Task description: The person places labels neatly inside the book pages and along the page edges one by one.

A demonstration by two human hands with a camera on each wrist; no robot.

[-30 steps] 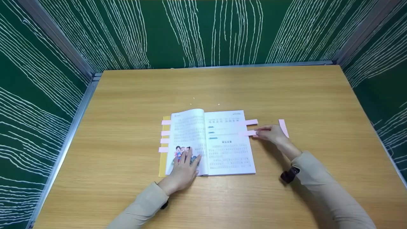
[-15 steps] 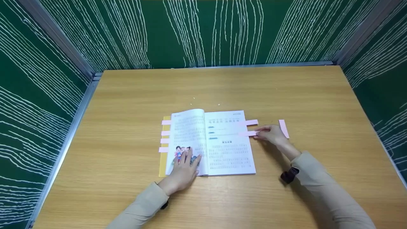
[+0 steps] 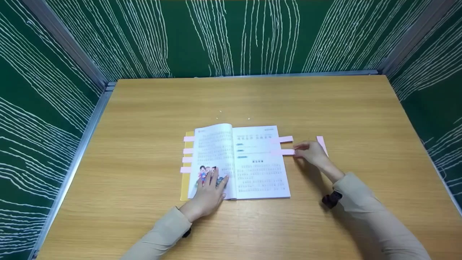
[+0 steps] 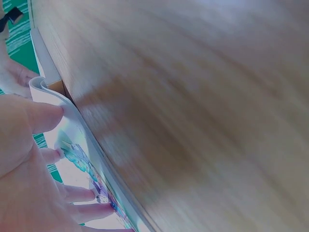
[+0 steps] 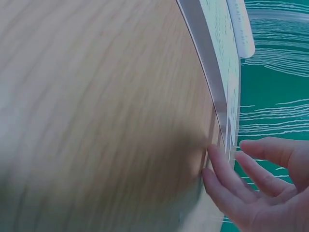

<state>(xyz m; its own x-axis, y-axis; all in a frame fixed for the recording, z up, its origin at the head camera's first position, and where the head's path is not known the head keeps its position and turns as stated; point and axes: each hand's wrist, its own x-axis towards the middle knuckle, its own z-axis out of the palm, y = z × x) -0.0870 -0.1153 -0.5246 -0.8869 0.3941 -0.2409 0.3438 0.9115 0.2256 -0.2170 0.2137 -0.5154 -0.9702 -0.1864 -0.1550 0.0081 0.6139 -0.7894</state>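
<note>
An open book (image 3: 261,177) with printed pages lies on the wooden table. My left hand (image 3: 207,200) rests on the lower part of its left page with fingers spread, over a coloured cartoon picture; the left wrist view shows this hand (image 4: 34,169) along the curved page. Two pink paper strips stick out past the right page: an upper strip (image 3: 286,139) and a lower strip (image 3: 288,152). Beside the lower strip's outer end is my right hand (image 3: 311,153), its fingers bent loosely. In the right wrist view, a gap shows between thumb and fingers (image 5: 222,169).
Several pink tabs (image 3: 186,151) stick out at the book's left side, over a yellow cover edge (image 3: 184,187). Another pink strip (image 3: 321,143) lies right of my right hand, partly behind it. Green panels (image 3: 231,39) with white lines border the table (image 3: 144,108).
My right hand has drawn slightly to the right, off the lower pink strip, which now shows more of its outer end. My left hand has stayed put.
</note>
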